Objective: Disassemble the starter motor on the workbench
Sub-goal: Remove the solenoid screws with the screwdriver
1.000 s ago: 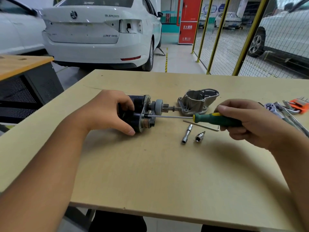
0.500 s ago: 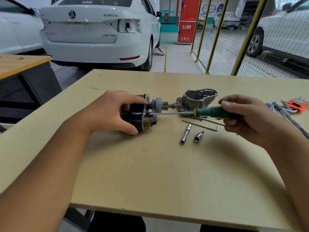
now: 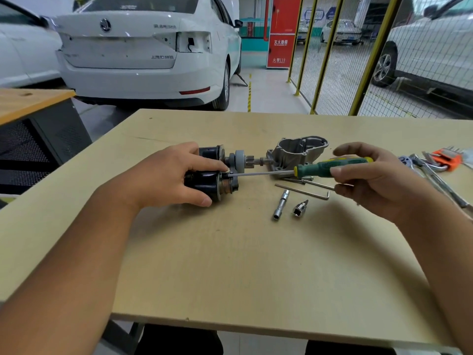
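The starter motor (image 3: 215,175) lies on its side on the workbench (image 3: 230,265), its rear half hidden under the left hand (image 3: 174,175), whose curled fingers grip the body. The right hand (image 3: 371,178) pinches the green screwdriver (image 3: 330,167), tip at the motor's end plate; contact is hard to make out. The aluminium housing (image 3: 298,149) sits just beyond the motor's shaft, with two sockets (image 3: 289,204) nearer the person.

Bare workbench (image 3: 230,265) lies near; sockets (image 3: 280,204) and hex key (image 3: 302,191) crowd the middle.
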A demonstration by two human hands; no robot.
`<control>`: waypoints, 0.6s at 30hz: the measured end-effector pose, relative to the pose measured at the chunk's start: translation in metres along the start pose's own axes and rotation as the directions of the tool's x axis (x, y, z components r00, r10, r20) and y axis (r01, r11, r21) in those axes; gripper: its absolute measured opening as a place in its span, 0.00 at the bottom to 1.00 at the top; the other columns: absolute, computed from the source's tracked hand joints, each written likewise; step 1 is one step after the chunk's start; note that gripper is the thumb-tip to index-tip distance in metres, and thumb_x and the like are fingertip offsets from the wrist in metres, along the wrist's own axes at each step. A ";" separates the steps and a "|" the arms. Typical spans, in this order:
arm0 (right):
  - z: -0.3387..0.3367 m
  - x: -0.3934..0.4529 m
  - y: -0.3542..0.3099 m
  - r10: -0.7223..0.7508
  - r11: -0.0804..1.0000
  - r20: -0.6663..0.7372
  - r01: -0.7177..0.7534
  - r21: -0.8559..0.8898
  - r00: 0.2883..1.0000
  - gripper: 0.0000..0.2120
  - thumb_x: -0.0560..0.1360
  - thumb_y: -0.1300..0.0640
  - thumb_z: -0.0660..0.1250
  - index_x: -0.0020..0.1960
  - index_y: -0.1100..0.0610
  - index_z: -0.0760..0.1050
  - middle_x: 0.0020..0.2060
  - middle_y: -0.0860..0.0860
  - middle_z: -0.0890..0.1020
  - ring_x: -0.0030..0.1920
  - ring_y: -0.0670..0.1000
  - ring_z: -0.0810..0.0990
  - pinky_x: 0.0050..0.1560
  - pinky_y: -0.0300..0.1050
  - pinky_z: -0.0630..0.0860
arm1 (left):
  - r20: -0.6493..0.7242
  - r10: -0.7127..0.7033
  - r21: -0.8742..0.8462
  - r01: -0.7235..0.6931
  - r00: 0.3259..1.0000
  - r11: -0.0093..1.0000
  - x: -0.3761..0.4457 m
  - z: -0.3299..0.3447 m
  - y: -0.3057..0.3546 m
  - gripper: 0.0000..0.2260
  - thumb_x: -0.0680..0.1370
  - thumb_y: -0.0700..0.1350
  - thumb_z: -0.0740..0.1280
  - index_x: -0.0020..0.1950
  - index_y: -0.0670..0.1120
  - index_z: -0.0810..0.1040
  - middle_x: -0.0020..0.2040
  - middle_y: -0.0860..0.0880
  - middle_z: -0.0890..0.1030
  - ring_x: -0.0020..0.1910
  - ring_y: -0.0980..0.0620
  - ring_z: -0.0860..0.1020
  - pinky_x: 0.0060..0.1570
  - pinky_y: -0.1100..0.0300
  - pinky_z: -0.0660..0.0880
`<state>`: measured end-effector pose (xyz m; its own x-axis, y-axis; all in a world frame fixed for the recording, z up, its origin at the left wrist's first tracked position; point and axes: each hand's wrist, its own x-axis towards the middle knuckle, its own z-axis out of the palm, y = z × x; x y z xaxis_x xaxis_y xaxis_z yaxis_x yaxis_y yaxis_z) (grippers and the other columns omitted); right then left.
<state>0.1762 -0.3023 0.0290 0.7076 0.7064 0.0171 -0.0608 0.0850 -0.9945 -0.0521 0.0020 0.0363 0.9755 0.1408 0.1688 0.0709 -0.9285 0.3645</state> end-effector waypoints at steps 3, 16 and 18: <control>0.004 -0.001 0.001 0.044 0.996 -0.038 -0.047 -0.076 0.998 0.16 0.67 0.50 0.77 0.51 0.57 0.81 0.41 0.56 0.83 0.31 0.50 0.73 0.32 0.46 0.74 | -0.011 0.011 -0.003 -0.011 1.000 1.000 0.002 0.000 0.000 0.31 0.64 0.64 0.75 0.65 0.78 0.70 0.47 0.63 0.70 0.48 0.65 0.71 0.43 0.61 0.66; 0.004 -0.002 0.000 0.104 0.968 -0.067 -0.117 -0.223 0.992 0.19 0.69 0.39 0.74 0.50 0.53 0.83 0.40 0.58 0.84 0.28 0.50 0.73 0.28 0.45 0.73 | -0.075 -0.026 -0.067 0.021 0.997 0.998 0.000 0.003 0.001 0.36 0.57 0.65 0.77 0.66 0.73 0.75 0.46 0.65 0.72 0.46 0.62 0.74 0.42 0.60 0.70; 0.003 -0.003 0.000 0.116 0.974 -0.031 -0.119 -0.194 0.993 0.16 0.69 0.44 0.75 0.50 0.55 0.83 0.39 0.61 0.83 0.27 0.50 0.69 0.27 0.43 0.69 | -0.080 -0.043 -0.064 0.038 0.996 0.997 0.000 0.003 0.001 0.37 0.57 0.63 0.78 0.67 0.72 0.76 0.46 0.65 0.72 0.46 0.62 0.73 0.43 0.59 0.71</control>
<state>0.1721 -0.3021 0.0289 0.7170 0.6897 -0.1012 -0.0072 -0.1378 -0.9904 -0.0515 -0.0002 0.0344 0.9520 0.2072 0.2255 0.0939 -0.8985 0.4289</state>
